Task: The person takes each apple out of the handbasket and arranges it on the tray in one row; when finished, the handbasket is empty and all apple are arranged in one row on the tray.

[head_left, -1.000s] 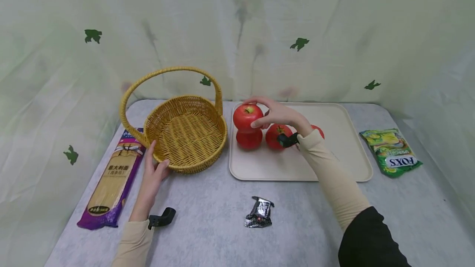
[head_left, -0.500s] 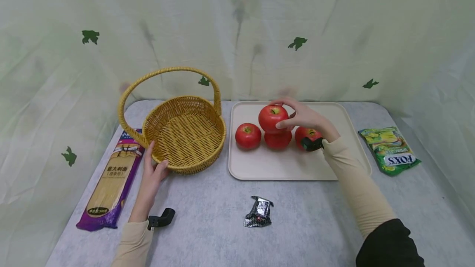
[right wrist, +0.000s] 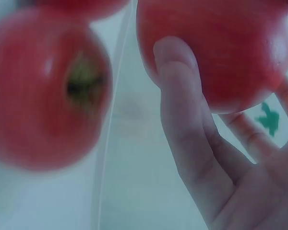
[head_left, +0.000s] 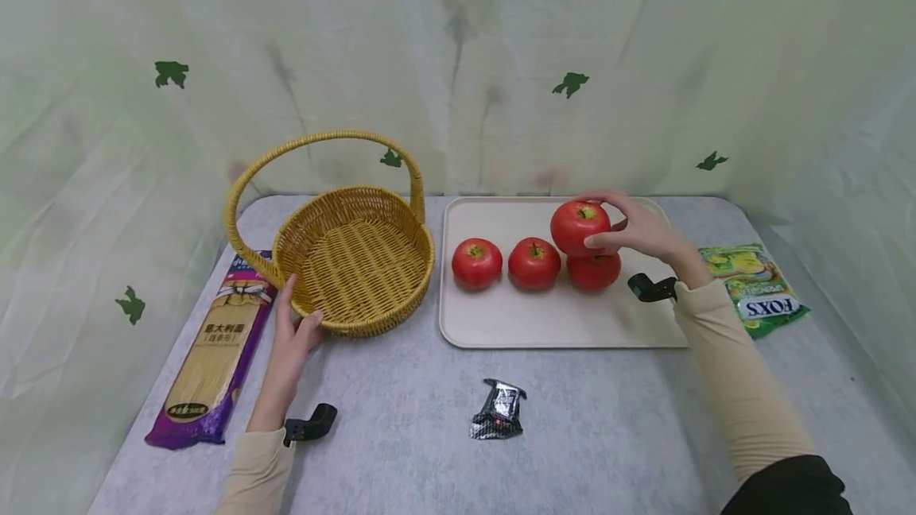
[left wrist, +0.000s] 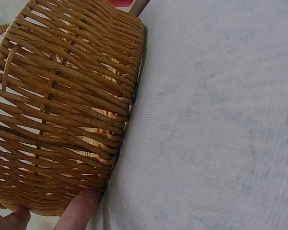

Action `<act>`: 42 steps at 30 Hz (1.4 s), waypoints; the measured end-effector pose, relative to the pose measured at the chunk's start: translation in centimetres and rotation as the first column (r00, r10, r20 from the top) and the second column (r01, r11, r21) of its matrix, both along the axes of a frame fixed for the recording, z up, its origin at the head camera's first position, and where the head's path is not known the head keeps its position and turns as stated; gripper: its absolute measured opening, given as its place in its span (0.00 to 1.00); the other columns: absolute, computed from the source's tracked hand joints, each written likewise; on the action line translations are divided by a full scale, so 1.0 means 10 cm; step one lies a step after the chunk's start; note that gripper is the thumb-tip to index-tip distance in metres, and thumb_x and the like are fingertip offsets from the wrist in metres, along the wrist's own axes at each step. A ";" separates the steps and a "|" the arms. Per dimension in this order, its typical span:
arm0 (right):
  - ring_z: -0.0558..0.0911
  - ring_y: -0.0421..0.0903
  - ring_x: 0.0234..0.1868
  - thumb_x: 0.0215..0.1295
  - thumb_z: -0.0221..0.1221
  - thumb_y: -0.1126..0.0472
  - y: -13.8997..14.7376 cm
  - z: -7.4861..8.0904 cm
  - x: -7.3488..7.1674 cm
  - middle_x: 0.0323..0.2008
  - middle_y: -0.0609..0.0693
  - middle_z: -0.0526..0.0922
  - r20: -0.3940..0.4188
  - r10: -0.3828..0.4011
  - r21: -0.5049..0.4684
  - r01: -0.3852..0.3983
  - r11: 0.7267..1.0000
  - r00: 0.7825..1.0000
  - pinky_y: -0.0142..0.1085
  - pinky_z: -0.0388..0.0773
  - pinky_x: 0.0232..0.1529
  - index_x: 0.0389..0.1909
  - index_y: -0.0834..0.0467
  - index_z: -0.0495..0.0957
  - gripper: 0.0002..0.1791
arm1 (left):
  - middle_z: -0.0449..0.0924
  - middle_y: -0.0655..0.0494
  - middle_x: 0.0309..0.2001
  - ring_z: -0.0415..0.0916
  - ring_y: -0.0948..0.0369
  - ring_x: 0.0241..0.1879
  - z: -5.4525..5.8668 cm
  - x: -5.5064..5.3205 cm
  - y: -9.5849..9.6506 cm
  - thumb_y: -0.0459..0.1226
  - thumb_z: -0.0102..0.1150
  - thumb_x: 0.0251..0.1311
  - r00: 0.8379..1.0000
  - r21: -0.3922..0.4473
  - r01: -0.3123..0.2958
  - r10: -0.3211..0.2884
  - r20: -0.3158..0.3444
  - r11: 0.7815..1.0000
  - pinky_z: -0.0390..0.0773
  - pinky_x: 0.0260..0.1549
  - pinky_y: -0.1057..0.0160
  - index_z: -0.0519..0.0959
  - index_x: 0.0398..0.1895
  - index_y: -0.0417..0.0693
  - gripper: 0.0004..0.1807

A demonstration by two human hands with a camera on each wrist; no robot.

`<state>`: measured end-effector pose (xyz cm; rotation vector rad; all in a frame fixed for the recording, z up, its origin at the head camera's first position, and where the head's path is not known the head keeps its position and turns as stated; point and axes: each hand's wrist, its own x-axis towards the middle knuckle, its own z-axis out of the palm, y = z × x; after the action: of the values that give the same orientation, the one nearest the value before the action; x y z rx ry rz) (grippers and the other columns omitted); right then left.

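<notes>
My right hand (head_left: 639, 230) grips a red apple (head_left: 578, 226) with the thumb on its near side and fingers behind. It is held up over the tray (head_left: 501, 328), overlapping the rightmost of three other apples in a row: a right apple (head_left: 595, 272), a middle apple (head_left: 533, 265) and a left apple (head_left: 477, 264). In the right wrist view the thumb presses the held apple (right wrist: 216, 52), with another apple (right wrist: 43, 96) to the left. My left hand (head_left: 289, 344) rests against the near left side of the wicker basket (head_left: 386, 316), fingers fairly straight; its fingertip (left wrist: 81, 208) touches the weave low down.
A purple pasta packet (head_left: 211, 356) lies left of the basket, partly behind its handle (head_left: 322, 136). A small silver-black wrapped packet (head_left: 498, 410) lies at the front. A green FOX'S bag (head_left: 762, 292) lies right of the tray, partly behind the right forearm. A patterned curtain (head_left: 458, 62) backs the table.
My right hand has carried the held apple rightward along the row, from over the left apple, past the middle one, to over the right one. The left hand and basket have stayed put.
</notes>
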<state>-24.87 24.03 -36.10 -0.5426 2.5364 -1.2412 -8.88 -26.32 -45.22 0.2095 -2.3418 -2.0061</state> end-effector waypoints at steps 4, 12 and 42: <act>0.78 0.58 0.41 0.58 0.65 0.55 0.18 0.03 0.05 0.62 0.55 0.61 0.035 -0.050 -0.017 0.051 0.999 0.998 0.43 0.80 0.34 0.67 0.50 0.62 0.36 | 0.21 0.57 0.74 0.51 0.41 0.66 0.00 0.00 0.00 0.38 0.39 0.75 1.000 0.011 -0.001 0.001 -0.005 1.000 0.59 0.58 0.36 0.32 0.76 0.67 0.37; 0.79 0.55 0.40 0.60 0.64 0.55 0.54 -0.01 0.16 0.64 0.59 0.59 0.033 -0.150 0.011 0.150 0.989 0.988 0.42 0.80 0.34 0.70 0.52 0.57 0.39 | 0.21 0.58 0.75 0.52 0.43 0.66 0.00 -0.01 0.02 0.38 0.39 0.74 1.000 0.001 -0.011 0.011 0.011 1.000 0.60 0.58 0.38 0.33 0.76 0.68 0.37; 0.57 0.69 0.60 0.60 0.65 0.50 1.11 -0.62 0.41 0.67 0.68 0.49 0.085 -0.207 0.133 0.195 0.972 0.975 0.49 0.80 0.40 0.74 0.56 0.50 0.47 | 0.21 0.57 0.75 0.53 0.44 0.66 0.01 -0.02 0.01 0.38 0.38 0.75 1.000 -0.022 -0.009 0.009 0.026 1.000 0.63 0.59 0.44 0.33 0.76 0.68 0.37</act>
<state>-20.77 35.15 -42.33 -0.1946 2.6133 -1.1326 -9.04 -26.25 -45.08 0.2458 -2.3723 -1.9851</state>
